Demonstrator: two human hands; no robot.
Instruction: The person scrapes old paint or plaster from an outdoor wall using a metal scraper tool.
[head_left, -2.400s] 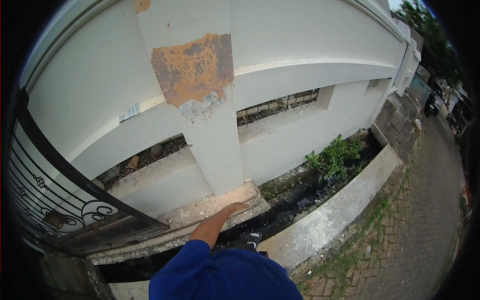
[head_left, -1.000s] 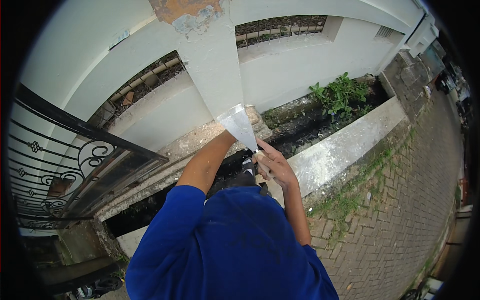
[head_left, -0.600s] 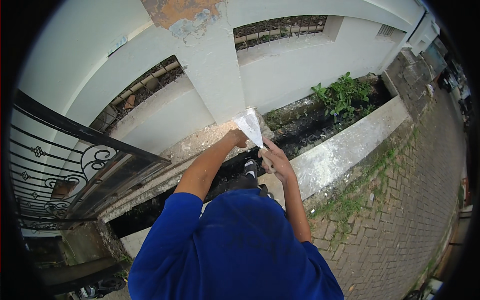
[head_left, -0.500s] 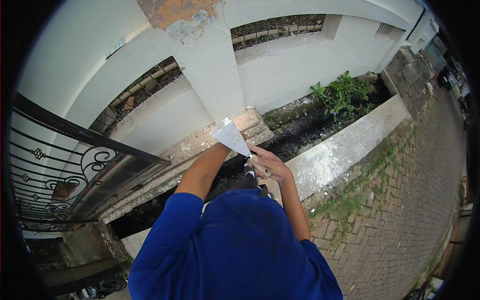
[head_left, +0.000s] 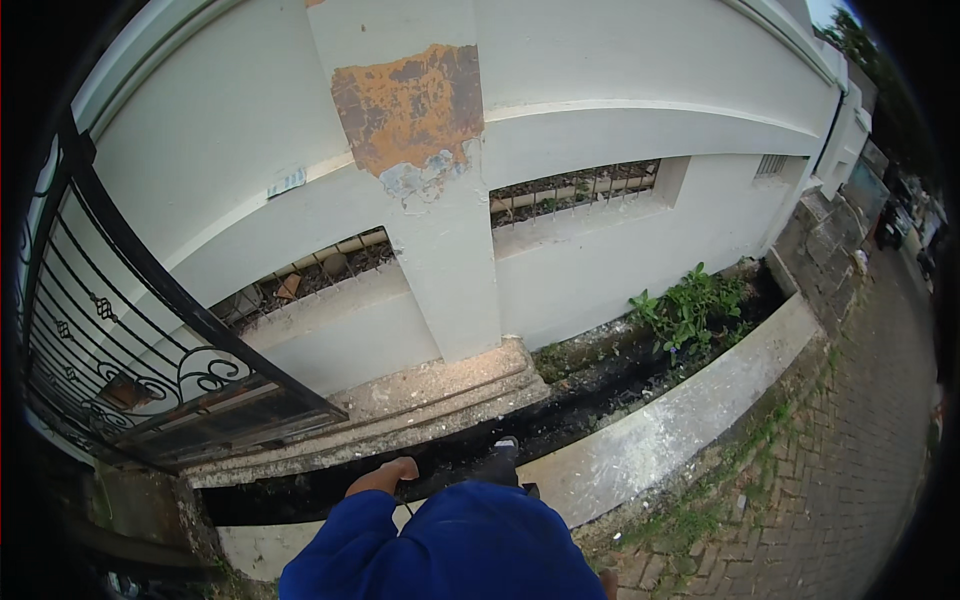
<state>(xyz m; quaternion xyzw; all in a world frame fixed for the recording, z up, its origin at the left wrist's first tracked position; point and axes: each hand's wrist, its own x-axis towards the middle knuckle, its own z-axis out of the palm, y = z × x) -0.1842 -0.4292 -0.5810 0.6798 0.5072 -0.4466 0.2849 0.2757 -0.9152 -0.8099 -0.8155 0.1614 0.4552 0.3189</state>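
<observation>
My left forearm (head_left: 378, 478), foreshortened, comes out of the blue sleeve (head_left: 340, 530) above the dark drain ditch (head_left: 300, 490). Its fingers do not show, so I cannot make out whether that hand holds anything. Of my right arm only a sliver of skin (head_left: 608, 582) appears beside the shirt at the lower edge, and the hand is out of sight. The scraper seen earlier is not visible. Ahead stands a white wall pillar with a peeled patch (head_left: 410, 105) of orange and grey, its lower edge flaking. My shoe tip (head_left: 507, 442) shows against the ditch.
A black wrought-iron gate (head_left: 190, 310) stands at the left. Barred openings (head_left: 580, 190) pierce the white wall (head_left: 620, 250). Along its foot run a speckled concrete ledge (head_left: 450, 385) and the ditch, with a green plant (head_left: 690, 310). A concrete kerb (head_left: 680, 420) borders brick paving (head_left: 800, 500).
The view has tilted up, showing more of the peeled pillar. Both arms sit lower in the picture. My right hand, which held the scraper, has dropped out of sight along with it.
</observation>
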